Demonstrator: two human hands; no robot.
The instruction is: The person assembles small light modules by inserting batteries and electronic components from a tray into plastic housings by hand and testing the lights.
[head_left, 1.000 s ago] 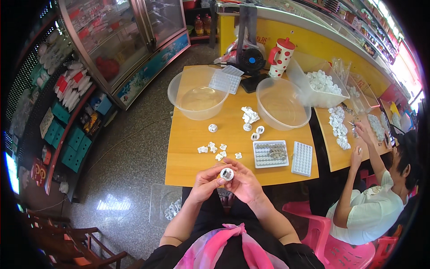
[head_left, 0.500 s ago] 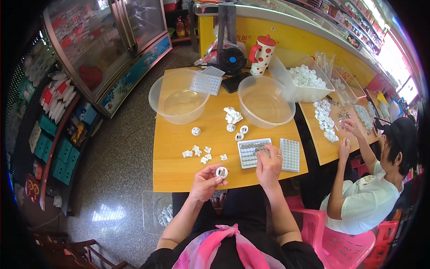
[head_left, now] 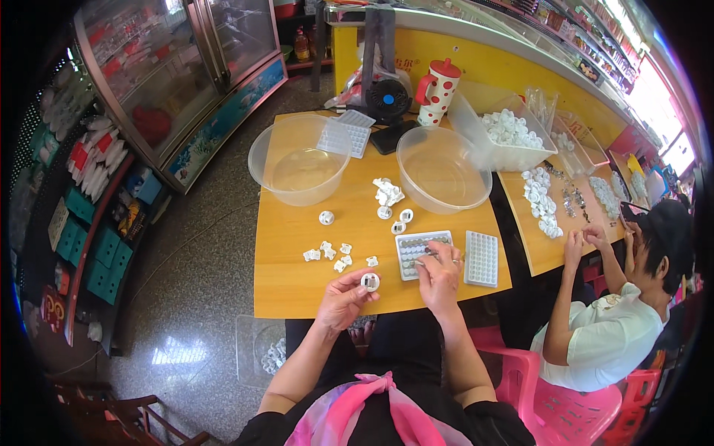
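Note:
At the table's near edge my left hand (head_left: 342,303) pinches a round white plastic housing (head_left: 370,282) with a dark part and a metallic part inside. My right hand (head_left: 440,282) is over the near right side of a white tray (head_left: 402,239) of small round grey parts. Its thumb and fingers are drawn together; what they hold, if anything, is too small to make out. Beside it lies a second tray (head_left: 482,258) with rows of round pockets. Left of them are several small white plastic pieces (head_left: 327,250), a lone round housing (head_left: 326,217) and a white pile (head_left: 387,192).
Two clear plastic basins (head_left: 296,178) (head_left: 439,189) stand on the wooden table, with a fan (head_left: 387,100) and a red-dotted tumbler (head_left: 439,93) behind. A bin of white parts (head_left: 513,132) is at back right. A co-worker (head_left: 606,327) sits at the right.
My right hand has shifted slightly left and down over the tray, its fingers lower. My left hand keeps its hold on the housing. The co-worker's hands have come together.

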